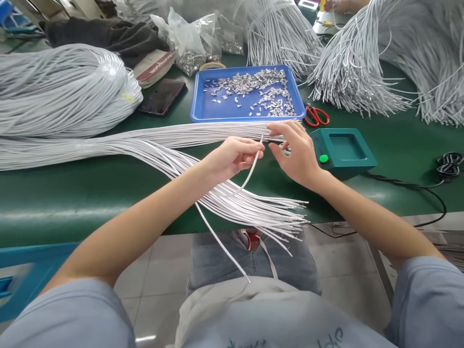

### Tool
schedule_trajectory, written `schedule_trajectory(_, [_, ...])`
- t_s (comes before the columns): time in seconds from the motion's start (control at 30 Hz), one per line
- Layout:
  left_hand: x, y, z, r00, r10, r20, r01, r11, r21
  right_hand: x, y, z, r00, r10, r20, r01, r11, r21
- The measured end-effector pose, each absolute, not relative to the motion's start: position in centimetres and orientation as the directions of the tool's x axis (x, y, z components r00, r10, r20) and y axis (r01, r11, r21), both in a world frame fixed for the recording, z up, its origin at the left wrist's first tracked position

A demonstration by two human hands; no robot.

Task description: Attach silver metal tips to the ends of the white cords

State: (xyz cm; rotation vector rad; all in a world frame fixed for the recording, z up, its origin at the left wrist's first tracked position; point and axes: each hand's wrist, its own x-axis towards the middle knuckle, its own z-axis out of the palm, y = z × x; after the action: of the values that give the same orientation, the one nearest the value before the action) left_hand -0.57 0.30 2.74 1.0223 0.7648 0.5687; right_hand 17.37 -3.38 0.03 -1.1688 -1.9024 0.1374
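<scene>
My left hand [234,155] pinches a single white cord [250,174] near its upper end; the cord runs down and left off the table edge toward my lap. My right hand [295,151] hovers just right of the cord's tip, fingers spread and curled, and whether it holds a small metal piece is unclear. Beneath both hands lies a fanned bundle of white cords [232,198] on the green table [72,193]. A blue tray [203,108] of small metal clips [261,89] sits just beyond my hands.
A green box machine [342,152] with a green button stands right of my right hand, red scissors [317,116] behind it. A phone [162,96], large cord coils [61,92], cord heaps [362,72], bags of clips [188,48] and a black cable [447,166] surround the workspace.
</scene>
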Motion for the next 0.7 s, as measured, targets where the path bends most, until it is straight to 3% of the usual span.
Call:
schedule_trajectory(0.1, [-0.5,0.6,2.5,0.634,0.678,-0.372,-0.057,0.521,0.852,17.5,-3.4,0.1,-0.255,0.735,0.629,0.778,0.542,-0.317])
schedule_trajectory(0.23, [-0.2,0.6,2.6,0.64,0.639,-0.427,-0.052,0.59,0.806,17.6,-3.5,0.5,-0.333,0.703,0.628,0.801,0.562,-0.205])
schedule_trajectory(0.37, [-0.1,0.5,2.9,0.653,0.603,-0.458,-0.076,0.654,0.753,17.5,-3.7,0.6,-0.351,0.694,0.628,0.784,0.585,-0.208])
schedule_trajectory(0.47, [-0.1,0.3,2.7,0.679,0.596,-0.429,-0.054,0.623,0.781,17.1,-4.0,0.7,-0.233,0.732,0.64,0.763,0.546,-0.346])
schedule_trajectory(0.53, [-0.1,-0.1,2.3,0.656,0.684,-0.318,-0.001,0.422,0.907,16.8,-4.3,1.1,-0.081,0.836,0.543,0.659,0.454,-0.599])
schedule_trajectory(0.6, [0.0,-0.7,1.6,0.548,0.835,-0.042,0.076,0.0,0.997,16.6,-4.5,1.8,0.0,0.97,0.241,0.396,0.221,-0.891])
schedule_trajectory(0.63, [0.0,-0.9,1.2,0.475,0.868,0.149,0.132,-0.237,0.963,16.5,-4.7,2.1,-0.034,0.998,0.049,0.234,0.056,-0.971])
schedule_trajectory(0.7, [0.0,-1.3,0.4,0.372,0.808,0.458,0.232,-0.558,0.796,16.5,-4.9,2.8,-0.169,0.963,-0.208,0.002,-0.211,-0.978])
